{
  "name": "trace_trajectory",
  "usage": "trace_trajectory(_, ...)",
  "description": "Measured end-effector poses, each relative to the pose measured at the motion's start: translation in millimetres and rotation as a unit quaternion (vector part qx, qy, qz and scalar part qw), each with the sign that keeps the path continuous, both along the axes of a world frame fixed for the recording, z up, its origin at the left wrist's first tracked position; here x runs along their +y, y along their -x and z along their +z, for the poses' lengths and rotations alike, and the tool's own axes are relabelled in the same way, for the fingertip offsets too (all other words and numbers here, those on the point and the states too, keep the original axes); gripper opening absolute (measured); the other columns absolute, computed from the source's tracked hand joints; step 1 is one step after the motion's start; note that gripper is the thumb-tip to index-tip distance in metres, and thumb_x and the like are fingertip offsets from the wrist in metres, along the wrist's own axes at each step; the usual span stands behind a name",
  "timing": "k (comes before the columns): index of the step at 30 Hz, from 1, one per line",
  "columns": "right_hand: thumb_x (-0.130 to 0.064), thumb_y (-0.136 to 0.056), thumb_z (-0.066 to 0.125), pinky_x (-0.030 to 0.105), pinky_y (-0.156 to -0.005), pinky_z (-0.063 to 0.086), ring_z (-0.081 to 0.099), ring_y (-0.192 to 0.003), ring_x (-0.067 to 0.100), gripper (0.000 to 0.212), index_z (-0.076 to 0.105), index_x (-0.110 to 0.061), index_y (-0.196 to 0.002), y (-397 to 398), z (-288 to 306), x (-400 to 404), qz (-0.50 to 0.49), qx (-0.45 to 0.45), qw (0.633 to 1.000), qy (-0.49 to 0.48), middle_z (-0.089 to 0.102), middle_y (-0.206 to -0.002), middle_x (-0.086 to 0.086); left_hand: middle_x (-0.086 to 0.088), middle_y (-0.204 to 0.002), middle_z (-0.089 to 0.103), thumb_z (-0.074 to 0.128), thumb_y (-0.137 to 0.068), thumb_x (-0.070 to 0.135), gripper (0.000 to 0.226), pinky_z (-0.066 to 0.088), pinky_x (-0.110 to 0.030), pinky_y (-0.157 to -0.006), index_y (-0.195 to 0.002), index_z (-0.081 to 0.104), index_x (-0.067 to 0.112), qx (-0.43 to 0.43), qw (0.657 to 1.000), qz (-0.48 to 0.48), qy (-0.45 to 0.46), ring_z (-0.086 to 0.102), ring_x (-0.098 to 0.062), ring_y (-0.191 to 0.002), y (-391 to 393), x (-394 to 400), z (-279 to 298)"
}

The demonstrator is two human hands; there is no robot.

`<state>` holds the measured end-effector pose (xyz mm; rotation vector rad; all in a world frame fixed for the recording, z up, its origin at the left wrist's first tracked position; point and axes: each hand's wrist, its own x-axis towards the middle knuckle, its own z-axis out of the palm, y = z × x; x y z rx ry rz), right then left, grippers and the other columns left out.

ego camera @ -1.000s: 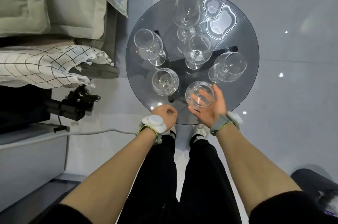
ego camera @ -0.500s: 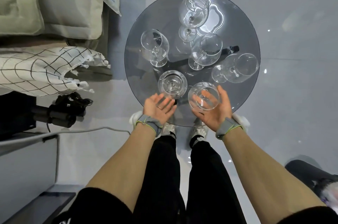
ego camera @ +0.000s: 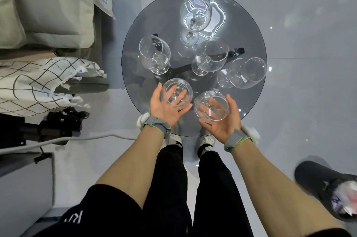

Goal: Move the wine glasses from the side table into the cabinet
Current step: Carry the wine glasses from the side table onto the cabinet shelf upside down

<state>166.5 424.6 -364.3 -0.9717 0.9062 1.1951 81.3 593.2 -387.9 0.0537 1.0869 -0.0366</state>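
A round smoked-glass side table (ego camera: 249, 30) stands in front of me with several clear wine glasses on it. My left hand (ego camera: 164, 107) is palm up at the near edge. Its fingers are under the bowl of the near-left wine glass (ego camera: 176, 91) and its thumb lies on the glass's left side. My right hand (ego camera: 222, 122), also palm up, cradles the bowl of the near-right wine glass (ego camera: 211, 105). Other glasses stand at the left (ego camera: 154, 55), the middle (ego camera: 211, 57), the right (ego camera: 246, 72) and the far side (ego camera: 197, 12). No cabinet is in view.
A sofa with pale cushions (ego camera: 44, 4) and a checked blanket (ego camera: 38, 80) is close on the left. Black camera gear (ego camera: 58, 124) and a grey cable (ego camera: 81, 138) lie on the floor at my left. A dark slipper-like object (ego camera: 328, 188) sits at the lower right.
My left hand turned from a fist at the table edge to palm up and slid under the near-left glass. My right hand stayed around the near-right glass.
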Motion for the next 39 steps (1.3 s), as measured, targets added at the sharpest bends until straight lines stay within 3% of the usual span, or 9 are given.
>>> trace_trajectory(6,-0.066,-0.081,0.053,0.039,-0.072,0.058,0.066,-0.108,0.036,0.057,0.061,-0.019,-0.112,3.8,9.8,-6.0,-0.002,0.002,1.000,-0.019,0.067,-0.123,0.014,-0.014,-0.126,0.063,0.062,-0.077,0.063,0.067,0.055,-0.049,-0.082,-0.126,0.060,0.018,0.014,1.000,-0.011,-0.012,0.068,-0.039,-0.100,9.2,-2.8,10.3)
trace_trajectory(13,-0.067,-0.081,0.053,0.038,-0.071,0.058,0.068,-0.101,0.034,0.064,0.060,-0.019,-0.123,18.4,35.4,-5.6,0.033,0.007,0.999,-0.016,0.068,-0.122,0.013,-0.013,-0.123,0.062,0.059,-0.077,0.065,0.060,0.057,-0.046,-0.077,-0.115,0.064,0.018,0.023,0.999,0.006,-0.039,0.065,-0.039,-0.107,48.8,-15.8,44.6)
trace_trajectory(19,-0.066,-0.079,0.055,0.038,-0.077,0.053,0.069,-0.102,0.033,0.067,0.058,-0.018,-0.126,35.8,70.9,-11.2,0.112,-0.023,0.993,-0.036,0.065,-0.125,0.012,-0.013,-0.130,0.058,0.061,-0.076,0.061,0.057,0.056,-0.046,-0.076,-0.113,0.064,0.017,0.025,0.994,0.096,-0.053,0.065,-0.036,-0.105,90.0,-39.6,94.1)
trace_trajectory(23,-0.066,-0.077,0.058,0.038,-0.079,0.053,0.072,-0.096,0.033,0.062,0.060,-0.020,-0.117,38.9,87.6,-12.1,0.157,-0.025,0.986,-0.046,0.066,-0.124,0.011,-0.012,-0.115,0.061,0.059,-0.078,0.058,0.049,0.057,-0.045,-0.075,-0.105,0.063,0.017,0.019,0.988,0.138,-0.072,0.066,-0.035,-0.097,112.3,-58.8,119.5)
trace_trajectory(26,-0.067,-0.076,0.059,0.039,-0.081,0.053,0.071,-0.099,0.033,0.065,0.061,-0.020,-0.120,53.7,110.6,-11.7,0.248,-0.039,0.965,-0.070,0.066,-0.124,0.011,-0.013,-0.111,0.061,0.060,-0.078,0.057,0.051,0.054,-0.047,-0.081,-0.108,0.062,0.017,0.020,0.972,0.210,-0.099,0.064,-0.036,-0.100,151.3,-86.7,145.0)
trace_trajectory(31,-0.068,-0.077,0.056,0.041,-0.090,0.051,0.066,-0.109,0.034,0.062,0.062,-0.021,-0.118,77.5,136.5,-0.9,0.330,-0.052,0.939,-0.082,0.066,-0.123,0.012,-0.012,-0.112,0.061,0.061,-0.076,0.059,0.051,0.055,-0.042,-0.075,-0.106,0.062,0.018,0.048,0.950,0.285,-0.117,0.062,-0.035,-0.105,192.5,-113.9,172.3)
trace_trajectory(39,-0.065,-0.079,0.057,0.038,-0.074,0.055,0.065,-0.107,0.035,0.056,0.065,-0.019,-0.110,162.7,185.2,18.6,0.481,-0.066,0.866,-0.116,0.066,-0.118,0.012,-0.014,-0.111,0.062,0.066,-0.072,0.055,0.054,0.052,-0.044,-0.082,-0.108,0.061,0.015,0.057,0.880,0.450,-0.143,0.068,-0.036,-0.094,285.7,-158.7,216.1)
